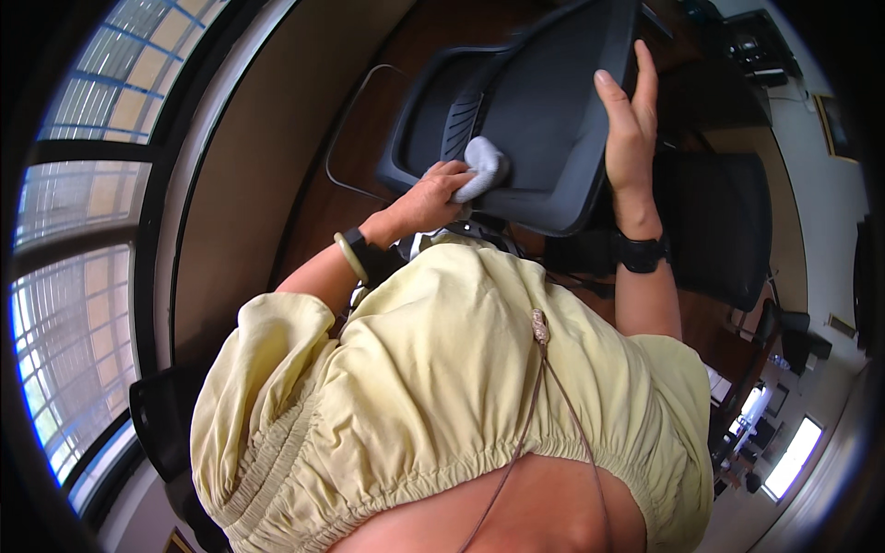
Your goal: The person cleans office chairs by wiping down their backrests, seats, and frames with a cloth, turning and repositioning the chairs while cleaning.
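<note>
A black chair [546, 117] with slotted vents between its two panels stands tilted before me. My left hand [442, 188] holds a bunched light grey cloth [485, 166] against the chair, by the lower end of the slots. At the right, my right hand [630, 128] is on the chair's outer edge, thumb on the near side and a finger stretched along the rim. Its other fingers are hidden from me. A dark band and a pale bangle circle my left wrist, and a black watch [639, 254] is on my right wrist.
A second black chair [715, 228] stands close by on the right. Thin metal tubing [332, 138] curves beside the first chair. On the left is a barred window [83, 297], with another dark chair [162, 422] below it. A cord hangs from my neck.
</note>
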`<action>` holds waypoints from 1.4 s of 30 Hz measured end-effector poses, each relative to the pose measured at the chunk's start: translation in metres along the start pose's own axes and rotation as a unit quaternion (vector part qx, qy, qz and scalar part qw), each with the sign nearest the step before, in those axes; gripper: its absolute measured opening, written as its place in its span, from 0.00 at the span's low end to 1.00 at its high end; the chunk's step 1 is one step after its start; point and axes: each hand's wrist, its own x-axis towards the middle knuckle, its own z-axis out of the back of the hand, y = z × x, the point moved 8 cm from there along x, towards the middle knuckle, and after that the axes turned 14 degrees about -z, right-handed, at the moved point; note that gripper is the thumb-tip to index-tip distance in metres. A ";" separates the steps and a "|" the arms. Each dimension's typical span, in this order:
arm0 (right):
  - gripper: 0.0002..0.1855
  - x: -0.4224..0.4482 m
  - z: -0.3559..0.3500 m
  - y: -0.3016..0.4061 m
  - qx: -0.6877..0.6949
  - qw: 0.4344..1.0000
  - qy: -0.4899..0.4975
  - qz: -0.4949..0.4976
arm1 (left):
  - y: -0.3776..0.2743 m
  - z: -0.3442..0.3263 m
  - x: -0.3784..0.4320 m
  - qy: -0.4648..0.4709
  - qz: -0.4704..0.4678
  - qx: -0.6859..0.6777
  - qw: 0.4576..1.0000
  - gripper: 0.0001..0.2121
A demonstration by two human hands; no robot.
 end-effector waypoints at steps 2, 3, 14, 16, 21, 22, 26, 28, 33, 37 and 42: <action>0.37 0.001 -0.005 0.003 0.005 1.000 0.003 -0.007 | 0.052 -0.020 -0.033 0.038 0.093 -0.004 0.995 0.19; 0.37 -0.002 -0.006 0.010 0.006 1.000 0.000 0.001 | 0.073 -0.030 -0.046 0.060 0.130 -0.028 0.989 0.19; 0.35 -0.001 -0.010 0.007 0.034 0.999 -0.010 -0.006 | 0.067 -0.020 -0.037 0.060 0.288 -0.142 0.945 0.19; 0.35 -0.001 -0.011 0.004 0.050 0.999 -0.006 -0.013 | 0.041 -0.010 -0.023 0.057 0.254 -0.188 0.947 0.19; 0.32 0.002 -0.013 0.000 0.077 0.997 -0.014 -0.004 | -0.032 0.023 0.017 0.077 0.141 -0.231 0.960 0.19; 0.32 0.000 -0.013 0.003 0.083 0.996 -0.015 -0.024 | -0.048 0.030 0.026 0.065 0.125 -0.255 0.957 0.19; 0.31 -0.004 -0.016 -0.004 0.132 0.991 0.003 -0.018 | -0.103 0.061 0.050 -0.049 0.033 -0.293 0.954 0.20; 0.30 -0.011 -0.019 -0.001 0.131 0.991 -0.015 0.038 | -0.127 0.079 0.060 -0.090 -0.079 -0.187 0.975 0.19; 0.28 -0.046 -0.033 -0.023 0.073 0.995 0.068 -0.031 | -0.149 0.077 0.087 -0.091 -0.185 -0.058 0.977 0.15; 0.33 -0.064 -0.033 0.006 0.127 0.984 0.092 -0.078 | -0.136 0.081 0.106 -0.128 -0.204 0.008 0.971 0.16; 0.51 -0.068 -0.037 0.005 0.143 0.982 0.119 -0.037 | -0.105 0.091 0.165 -0.141 -0.185 -0.015 0.973 0.15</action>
